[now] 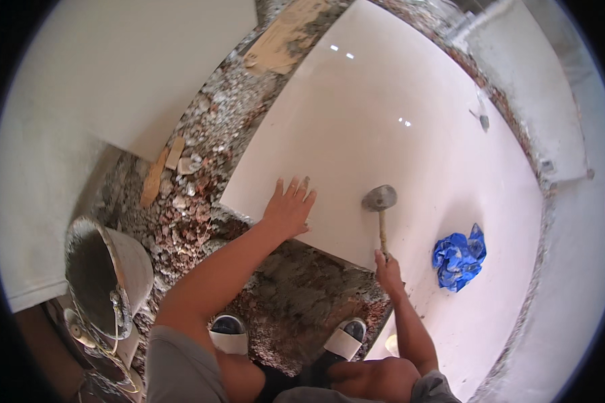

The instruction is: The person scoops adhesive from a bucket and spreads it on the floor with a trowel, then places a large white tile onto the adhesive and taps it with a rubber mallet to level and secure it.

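Observation:
My left hand (pixel 289 207) lies flat, fingers spread, on the near edge of a large glossy white floor tile (pixel 376 127). My right hand (pixel 387 270) grips the wooden handle of a rubber mallet (pixel 380 199), whose grey head rests on or just above the same tile, a little right of my left hand. I squat with both sandalled feet (pixel 346 339) on a patch of grey mortar and gravel (pixel 296 289) in front of the tile's edge.
A mortar-caked bucket (pixel 104 272) stands at my lower left. Rubble and wood scraps (pixel 156 176) cover the bare strip between tiles. A crumpled blue cloth (pixel 458 257) lies on the tile at right. A small trowel (pixel 482 119) sits near the far wall.

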Tool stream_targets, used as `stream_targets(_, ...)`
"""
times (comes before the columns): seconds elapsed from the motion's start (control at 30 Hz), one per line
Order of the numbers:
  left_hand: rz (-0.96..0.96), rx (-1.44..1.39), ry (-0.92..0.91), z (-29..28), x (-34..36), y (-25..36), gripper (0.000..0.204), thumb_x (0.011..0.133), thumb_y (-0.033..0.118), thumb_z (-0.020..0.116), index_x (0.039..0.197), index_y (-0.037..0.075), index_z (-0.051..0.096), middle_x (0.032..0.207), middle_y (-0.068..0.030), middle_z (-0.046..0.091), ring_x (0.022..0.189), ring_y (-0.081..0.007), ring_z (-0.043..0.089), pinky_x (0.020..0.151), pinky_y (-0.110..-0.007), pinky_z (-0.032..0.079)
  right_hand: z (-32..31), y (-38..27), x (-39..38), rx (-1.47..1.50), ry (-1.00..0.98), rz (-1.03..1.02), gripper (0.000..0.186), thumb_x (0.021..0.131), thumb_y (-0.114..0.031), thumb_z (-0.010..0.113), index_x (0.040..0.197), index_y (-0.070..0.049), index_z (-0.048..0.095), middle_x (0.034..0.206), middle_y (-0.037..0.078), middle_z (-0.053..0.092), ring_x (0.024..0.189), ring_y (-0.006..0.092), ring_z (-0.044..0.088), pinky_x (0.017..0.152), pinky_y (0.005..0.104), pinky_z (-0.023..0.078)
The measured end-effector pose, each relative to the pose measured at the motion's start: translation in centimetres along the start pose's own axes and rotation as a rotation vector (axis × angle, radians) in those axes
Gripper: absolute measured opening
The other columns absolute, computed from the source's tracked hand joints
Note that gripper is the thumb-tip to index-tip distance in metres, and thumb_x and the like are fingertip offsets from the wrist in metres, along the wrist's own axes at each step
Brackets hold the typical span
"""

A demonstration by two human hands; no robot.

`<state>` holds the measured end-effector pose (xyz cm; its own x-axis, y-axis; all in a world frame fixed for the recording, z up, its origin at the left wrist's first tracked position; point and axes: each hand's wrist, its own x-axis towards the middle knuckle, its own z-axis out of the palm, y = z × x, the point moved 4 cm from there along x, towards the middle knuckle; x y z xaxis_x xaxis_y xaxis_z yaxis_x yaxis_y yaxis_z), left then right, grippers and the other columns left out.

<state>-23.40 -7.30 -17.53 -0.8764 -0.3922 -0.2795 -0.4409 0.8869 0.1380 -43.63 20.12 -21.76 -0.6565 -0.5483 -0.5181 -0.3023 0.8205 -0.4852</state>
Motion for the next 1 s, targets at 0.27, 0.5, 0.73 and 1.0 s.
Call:
stream_targets(0.27, -0.161, -0.125, -0.230, 1.6, 7.1, 8.7, 0.126, 0.057, 0.061, 0.080, 0.151, 0.009, 0.013, 0.156, -0.0223, 0.006, 0.144, -0.0416, 0.005, 0.110, -0.064, 0.013, 1.1, 3.5, -7.3, 0.029, -0.035, 0.183, 0.057, 0.093, -0.055, 0.048, 0.106, 0.000, 0.054, 0.091, 0.030, 0.063, 0.092, 0.0469, 0.061, 0.079, 0.0537, 0.047)
stream_targets(0.5, -0.202, -0.027, -0.336, 3.1, 8.9, 11.4, 0.129, 0.059, 0.058, 0.080, 0.152, 0.012, 0.004, 0.157, -0.0233, 0.001, 0.144, -0.0444, -0.001, 0.105, -0.070, 0.015, -0.8, 3.5, -7.8, 0.216, 0.001, 0.175, 0.054, 0.093, -0.054, 0.050, 0.099, -0.001, 0.054, 0.073, 0.024, 0.062, 0.075, 0.0446, 0.062, 0.068, 0.0510, 0.049)
stream_targets(0.73, -0.198, 0.034, -0.445, 4.4, 9.4, 10.9, 0.125, 0.061, 0.062, 0.078, 0.152, 0.013, 0.007, 0.156, -0.0224, 0.005, 0.143, -0.0442, 0.000, 0.105, -0.069, 0.017, -10.1, -1.5, -11.1, 0.308, 0.148, -0.089, 0.047, 0.090, -0.049, 0.057, 0.096, -0.003, 0.056, 0.067, 0.016, 0.060, 0.064, 0.0376, 0.062, 0.060, 0.0468, 0.048)
stream_targets(1.0, -0.162, -0.036, -0.339, 5.9, 9.4, 9.9, 0.125, 0.062, 0.065, 0.076, 0.153, 0.015, 0.007, 0.156, -0.0223, -0.004, 0.143, -0.0443, -0.003, 0.103, -0.072, 0.015, -3.9, -1.9, -13.2, 0.517, 0.471, -0.052, 0.042, 0.092, -0.045, 0.056, 0.095, -0.003, 0.054, 0.067, 0.017, 0.061, 0.061, 0.0381, 0.062, 0.054, 0.0468, 0.049)
